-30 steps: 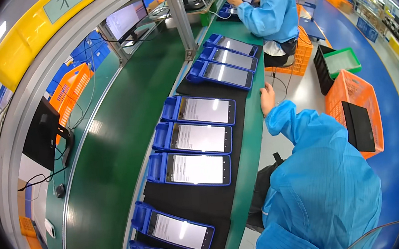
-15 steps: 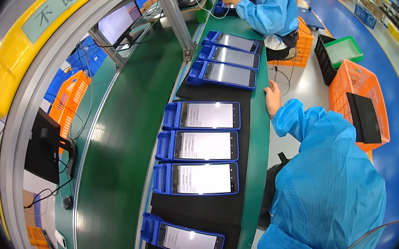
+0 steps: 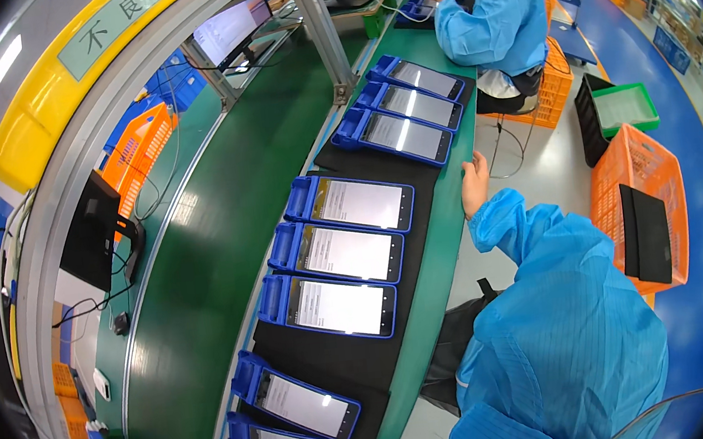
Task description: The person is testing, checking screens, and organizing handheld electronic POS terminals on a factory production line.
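Note:
My right hand (image 3: 475,182), in a light blue sleeve, rests at the edge of the green workbench (image 3: 436,249). Its fingers look extended, with nothing visible in them. My left hand is out of view. Left of the right hand, three blue-cased handheld terminals (image 3: 347,254) lie side by side on a black mat (image 3: 322,351), their screens lit white. Farther along, three more terminals (image 3: 407,136) show greyish screens with glare. At the near end lie further lit terminals (image 3: 307,406), the lowest cut off by the picture's rim.
Ahead, a co-worker in blue (image 3: 497,11) sits at the same bench, handling blue devices. Orange crates (image 3: 640,189) and a green tray (image 3: 624,109) stand on the right. A metal frame (image 3: 319,30) and a monitor (image 3: 96,233) are on the left.
The view has shifted, so the near terminals sit lower and farther left, and another comes into sight at the bottom. My right hand stays at the bench edge.

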Demonstrator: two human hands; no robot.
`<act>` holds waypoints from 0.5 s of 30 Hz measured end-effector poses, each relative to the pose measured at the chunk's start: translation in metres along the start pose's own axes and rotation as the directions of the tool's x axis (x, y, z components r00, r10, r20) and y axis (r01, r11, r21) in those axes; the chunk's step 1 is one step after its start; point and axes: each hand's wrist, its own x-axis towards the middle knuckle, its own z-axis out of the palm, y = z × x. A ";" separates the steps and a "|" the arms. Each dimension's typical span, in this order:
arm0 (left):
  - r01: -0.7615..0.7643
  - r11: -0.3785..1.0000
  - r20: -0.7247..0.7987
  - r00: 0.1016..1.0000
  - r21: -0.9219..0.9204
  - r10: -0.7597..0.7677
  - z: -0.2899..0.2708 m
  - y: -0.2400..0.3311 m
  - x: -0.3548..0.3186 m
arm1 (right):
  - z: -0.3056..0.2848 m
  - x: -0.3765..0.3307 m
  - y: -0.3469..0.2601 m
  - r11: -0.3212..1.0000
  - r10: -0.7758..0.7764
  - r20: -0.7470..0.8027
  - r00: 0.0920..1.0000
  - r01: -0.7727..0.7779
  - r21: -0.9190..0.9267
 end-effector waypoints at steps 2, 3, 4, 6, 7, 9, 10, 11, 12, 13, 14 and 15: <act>0.053 0.998 0.063 0.997 -0.029 -0.051 -0.009 0.004 -0.027 | -0.001 -0.001 -0.001 1.000 0.012 0.028 1.000 -0.013 0.022; 0.079 0.996 0.093 0.993 -0.044 -0.074 -0.014 0.008 -0.041 | -0.001 0.000 0.002 1.000 0.006 0.020 1.000 -0.006 0.026; 0.104 0.993 0.123 0.988 -0.060 -0.096 -0.019 0.012 -0.052 | -0.002 0.000 0.002 1.000 -0.002 0.011 1.000 0.001 0.031; 0.157 0.984 0.183 0.973 -0.084 -0.140 -0.028 0.017 -0.074 | 0.002 -0.005 -0.003 0.998 0.039 0.026 0.999 -0.040 0.048; 0.182 0.979 0.211 0.965 -0.096 -0.158 -0.032 0.020 -0.083 | 0.004 -0.006 -0.005 0.995 0.079 0.028 0.997 -0.080 0.063; 0.202 0.974 0.230 0.957 -0.099 -0.175 -0.059 0.022 -0.091 | 0.002 -0.007 -0.006 0.993 0.077 0.033 0.996 -0.080 0.087; 0.126 0.985 0.136 0.985 -0.117 -0.109 -0.073 0.023 -0.088 | 0.001 -0.007 -0.007 0.991 0.071 0.037 0.997 -0.075 0.107; 0.047 0.990 0.039 0.998 -0.130 -0.043 -0.083 0.027 -0.087 | -0.001 -0.006 -0.008 0.991 0.072 0.035 0.997 -0.075 0.110; 0.054 0.990 0.040 0.998 -0.130 -0.049 -0.078 0.024 -0.084 | -0.001 -0.006 -0.009 0.990 0.082 0.038 0.996 -0.086 0.111; -0.159 0.975 -0.544 0.810 0.157 0.220 -0.065 0.015 -0.075 | -0.001 -0.007 -0.010 0.989 0.093 0.039 0.995 -0.097 0.110; -0.154 0.855 -0.813 0.263 0.495 0.519 -0.061 0.011 -0.061 | -0.004 -0.006 -0.011 0.990 0.088 0.032 0.996 -0.091 0.112; -0.153 0.857 -0.816 0.263 0.492 0.515 -0.059 0.009 -0.054 | -0.004 -0.005 -0.011 0.988 0.085 0.036 0.996 -0.089 0.128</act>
